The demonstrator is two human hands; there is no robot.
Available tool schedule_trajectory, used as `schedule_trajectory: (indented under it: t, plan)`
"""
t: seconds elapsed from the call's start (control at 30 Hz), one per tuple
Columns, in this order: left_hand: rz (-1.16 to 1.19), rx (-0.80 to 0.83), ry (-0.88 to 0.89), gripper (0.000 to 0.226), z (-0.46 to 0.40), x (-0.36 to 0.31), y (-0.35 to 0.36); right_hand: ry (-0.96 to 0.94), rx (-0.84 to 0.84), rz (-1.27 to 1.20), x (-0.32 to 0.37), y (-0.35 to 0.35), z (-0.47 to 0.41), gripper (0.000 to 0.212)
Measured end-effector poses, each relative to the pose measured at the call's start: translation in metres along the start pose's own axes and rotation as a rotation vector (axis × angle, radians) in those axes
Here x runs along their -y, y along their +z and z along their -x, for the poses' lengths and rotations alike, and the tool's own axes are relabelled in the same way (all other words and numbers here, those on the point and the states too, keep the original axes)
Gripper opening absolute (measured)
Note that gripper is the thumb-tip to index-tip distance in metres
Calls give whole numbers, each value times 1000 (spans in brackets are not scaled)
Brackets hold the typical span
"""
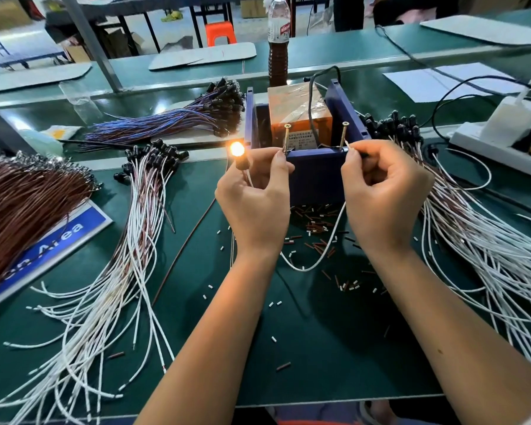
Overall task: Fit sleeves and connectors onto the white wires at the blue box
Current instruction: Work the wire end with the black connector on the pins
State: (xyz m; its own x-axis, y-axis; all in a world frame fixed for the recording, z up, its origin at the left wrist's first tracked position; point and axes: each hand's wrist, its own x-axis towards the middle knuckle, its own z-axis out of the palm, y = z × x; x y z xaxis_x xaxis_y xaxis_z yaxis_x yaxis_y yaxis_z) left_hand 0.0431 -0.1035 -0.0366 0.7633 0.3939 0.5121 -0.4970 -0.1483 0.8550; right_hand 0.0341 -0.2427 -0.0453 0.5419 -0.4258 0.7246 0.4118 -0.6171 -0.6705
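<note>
Both hands are raised at the near wall of the blue box (pixel 316 176), which stands on the green table (pixel 319 348).

Left hand (pixel 255 191): fingers curled, grasping a small dark lamp holder with a lit lamp (pixel 236 149) glowing orange just above the thumb. The forefinger tip lies at the left screw (pixel 286 138), which stands upright on the box's near rim. Thin leads run down from the holder past the palm.

Right hand (pixel 383 191): thumb and forefinger pinched on the end of one white wire (pixel 325 250). The bare wire tip sits against the right screw (pixel 344 134), just beyond the fingertips. The wire drops below the hand, loops low over the table between the wrists and rises towards the left hand.

Inside the box, beyond both sets of fingers, stands an orange block (pixel 298 118) wrapped in clear tape, with a black cable (pixel 311 96) running up over it.

Below the fingers, short brown and white sleeve pieces (pixel 316 225) lie scattered across the table in front of the box.

Left of the left hand lies a bundle of white wires with black caps (pixel 135 240); right of the right hand, a second such bundle (pixel 472 240). Further left lies a mass of brown wires (pixel 22 204). Beyond the box stands a bottle of dark liquid (pixel 278 41). A white power strip (pixel 497 142) lies at far right.
</note>
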Motion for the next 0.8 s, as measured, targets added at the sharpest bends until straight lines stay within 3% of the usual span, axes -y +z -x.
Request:
schedule_trajectory:
  t: [0.63, 0.8]
  plan:
    - [56, 28, -62, 12, 2, -5, -3, 42, 13, -57, 3, -4, -1, 12]
    - [12, 69, 75, 9, 16, -21, 2, 101, 22, -79, -3, -31, -17, 9]
